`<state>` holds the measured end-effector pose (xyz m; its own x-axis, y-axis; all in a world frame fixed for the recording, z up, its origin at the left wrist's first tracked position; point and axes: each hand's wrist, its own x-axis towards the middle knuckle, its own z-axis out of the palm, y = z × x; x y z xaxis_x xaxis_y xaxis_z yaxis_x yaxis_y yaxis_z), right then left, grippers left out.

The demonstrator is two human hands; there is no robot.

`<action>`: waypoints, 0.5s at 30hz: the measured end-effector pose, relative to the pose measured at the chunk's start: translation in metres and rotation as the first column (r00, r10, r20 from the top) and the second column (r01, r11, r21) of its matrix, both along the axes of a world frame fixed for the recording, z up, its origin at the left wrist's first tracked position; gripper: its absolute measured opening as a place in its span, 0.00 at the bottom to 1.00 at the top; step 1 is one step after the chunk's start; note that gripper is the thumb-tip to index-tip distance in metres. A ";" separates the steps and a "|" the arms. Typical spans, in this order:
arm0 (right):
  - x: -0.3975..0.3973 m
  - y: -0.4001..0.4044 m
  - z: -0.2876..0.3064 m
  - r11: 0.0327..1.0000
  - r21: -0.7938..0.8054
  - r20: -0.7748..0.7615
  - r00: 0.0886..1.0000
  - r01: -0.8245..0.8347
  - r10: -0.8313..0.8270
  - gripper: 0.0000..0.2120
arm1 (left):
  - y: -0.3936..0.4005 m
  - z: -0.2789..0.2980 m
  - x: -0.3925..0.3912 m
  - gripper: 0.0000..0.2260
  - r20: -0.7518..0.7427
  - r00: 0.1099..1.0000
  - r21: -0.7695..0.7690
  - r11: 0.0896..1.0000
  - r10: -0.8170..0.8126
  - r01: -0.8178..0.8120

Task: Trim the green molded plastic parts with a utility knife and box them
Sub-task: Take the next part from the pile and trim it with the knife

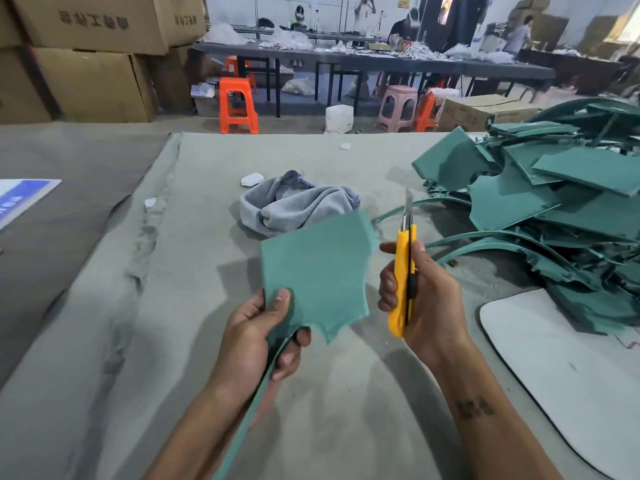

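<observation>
1 view only: a wide-angle camera worn on the person's head. It looks forward and down across the table (104, 341), close over the 2 hands; the left hand (258, 336) and right hand (420, 299) sit low in the centre, with both forearms entering from the bottom edge. The upper third of the frame reaches past the table's far edge to the stools (238, 105), the stacked cartons (86, 64) at upper left and a long bench (381, 62) at the back. Straight lines bow toward the frame edges.
</observation>
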<state>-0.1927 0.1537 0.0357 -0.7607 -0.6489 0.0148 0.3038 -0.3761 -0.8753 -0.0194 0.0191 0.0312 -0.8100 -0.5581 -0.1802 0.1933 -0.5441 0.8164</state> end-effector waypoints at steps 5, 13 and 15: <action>0.014 -0.004 0.001 0.995 0.024 -0.121 0.988 -0.097 0.099 0.20 | -0.007 0.001 0.001 0.06 -0.054 0.982 0.031 0.984 0.179 -0.177; 0.034 -0.012 -0.016 0.973 0.181 -0.741 0.670 0.141 0.041 0.12 | -0.018 -0.003 -0.003 0.09 0.029 0.960 0.062 0.958 0.279 -0.280; 0.035 -0.015 -0.019 0.956 0.201 -0.805 0.593 0.215 0.036 0.11 | -0.017 -0.004 -0.002 0.11 0.012 0.958 0.079 0.955 0.285 -0.285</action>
<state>-0.1573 0.1389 0.0166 -0.5791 -0.6518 0.4897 -0.5803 -0.0923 -0.8091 -0.0218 0.0017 0.0275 -0.6191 -0.7499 -0.2334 0.3496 -0.5292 0.7731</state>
